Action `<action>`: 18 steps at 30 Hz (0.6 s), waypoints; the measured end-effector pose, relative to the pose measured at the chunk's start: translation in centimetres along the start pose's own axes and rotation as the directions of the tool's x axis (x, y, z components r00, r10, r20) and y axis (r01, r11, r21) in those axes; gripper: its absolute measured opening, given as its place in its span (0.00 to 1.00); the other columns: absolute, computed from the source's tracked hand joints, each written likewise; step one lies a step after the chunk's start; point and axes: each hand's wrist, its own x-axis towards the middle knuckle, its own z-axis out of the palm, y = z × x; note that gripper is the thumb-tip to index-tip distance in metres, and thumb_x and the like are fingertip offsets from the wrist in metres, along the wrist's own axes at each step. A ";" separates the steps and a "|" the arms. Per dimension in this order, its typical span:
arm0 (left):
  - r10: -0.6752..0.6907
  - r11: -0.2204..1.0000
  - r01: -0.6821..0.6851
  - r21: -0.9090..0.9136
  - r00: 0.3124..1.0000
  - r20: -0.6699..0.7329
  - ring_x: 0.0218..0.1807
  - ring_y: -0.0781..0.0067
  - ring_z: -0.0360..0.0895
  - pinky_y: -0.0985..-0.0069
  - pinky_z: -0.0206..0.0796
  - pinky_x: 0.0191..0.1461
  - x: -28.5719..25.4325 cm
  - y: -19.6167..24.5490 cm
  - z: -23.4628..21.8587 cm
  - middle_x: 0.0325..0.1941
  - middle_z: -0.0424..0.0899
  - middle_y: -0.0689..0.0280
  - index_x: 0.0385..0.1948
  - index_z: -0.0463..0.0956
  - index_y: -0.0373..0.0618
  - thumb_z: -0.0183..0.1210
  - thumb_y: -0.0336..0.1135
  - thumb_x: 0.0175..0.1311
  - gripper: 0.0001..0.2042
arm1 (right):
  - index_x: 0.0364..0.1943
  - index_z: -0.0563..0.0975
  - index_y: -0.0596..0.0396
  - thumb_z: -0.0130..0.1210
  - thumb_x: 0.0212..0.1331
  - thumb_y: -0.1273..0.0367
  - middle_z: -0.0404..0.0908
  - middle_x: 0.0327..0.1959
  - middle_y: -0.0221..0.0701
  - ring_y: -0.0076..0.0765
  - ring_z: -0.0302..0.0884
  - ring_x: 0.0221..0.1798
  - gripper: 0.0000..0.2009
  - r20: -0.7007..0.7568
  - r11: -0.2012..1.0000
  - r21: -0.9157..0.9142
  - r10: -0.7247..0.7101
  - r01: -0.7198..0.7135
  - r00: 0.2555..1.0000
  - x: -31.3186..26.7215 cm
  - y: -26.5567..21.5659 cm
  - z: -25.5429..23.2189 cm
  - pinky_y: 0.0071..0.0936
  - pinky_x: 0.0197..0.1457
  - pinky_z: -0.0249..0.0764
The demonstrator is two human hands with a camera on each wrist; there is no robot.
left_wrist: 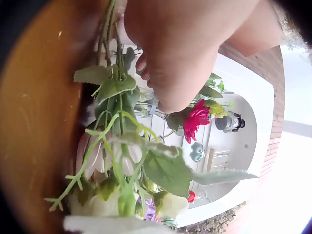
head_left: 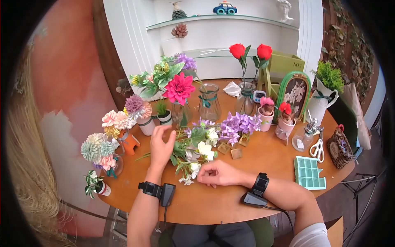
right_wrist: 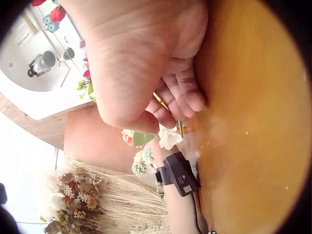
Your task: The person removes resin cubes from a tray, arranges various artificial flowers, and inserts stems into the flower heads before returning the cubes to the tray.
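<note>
My left hand [head_left: 162, 145] hovers over the stem end of a bunch of flowers lying on the table, its thumb and fingers apart. Green leaves [left_wrist: 168, 170] and stems fill the left wrist view below that hand. My right hand [head_left: 220, 173] is beside the bunch's white flowers [head_left: 205, 151], fingers curled. Between those fingers the right wrist view shows a thin golden stick [right_wrist: 161, 101], mostly hidden by the hand. Purple flowers [head_left: 238, 126] lie at the bunch's far right.
Glass vases [head_left: 210, 105] stand behind the bunch, one with a pink dahlia [head_left: 180, 88]. Small brown blocks [head_left: 236, 154] lie right of the flowers. Farther right are white-handled scissors [head_left: 317, 150], a mint compartment tray [head_left: 308, 173] and a glass sprayer [head_left: 302, 140].
</note>
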 end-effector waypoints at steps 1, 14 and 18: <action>-0.020 1.000 0.020 -0.014 1.000 0.006 0.43 0.72 0.78 0.76 0.70 0.49 0.2 -0.4 -0.2 0.45 0.80 0.63 0.45 0.79 0.37 0.62 0.31 0.64 0.11 | 0.39 0.80 0.59 0.57 0.68 0.68 0.80 0.27 0.26 0.17 0.75 0.25 0.08 -0.022 0.999 -0.038 0.001 -0.002 1.000 0.1 -0.1 -0.1 0.17 0.29 0.71; -0.279 0.849 0.273 -0.453 0.959 0.055 0.49 0.71 0.80 0.75 0.70 0.51 9.2 -0.7 2.2 0.48 0.84 0.58 0.50 0.75 0.32 0.63 0.31 0.61 0.17 | 0.29 0.80 0.59 0.58 0.58 0.69 0.81 0.30 0.39 0.48 0.79 0.35 0.07 -0.180 0.764 -0.584 -0.453 0.276 0.873 0.7 0.3 -0.5 0.38 0.40 0.75; -0.074 0.985 0.074 -0.154 0.997 0.006 0.43 0.74 0.81 0.73 0.71 0.49 10.4 -1.1 3.5 0.42 0.85 0.59 0.50 0.76 0.35 0.68 0.33 0.55 0.21 | 0.29 0.80 0.60 0.58 0.58 0.68 0.81 0.31 0.39 0.48 0.79 0.37 0.08 -0.188 0.789 -0.567 -0.403 0.236 0.895 1.3 0.5 -0.7 0.40 0.43 0.74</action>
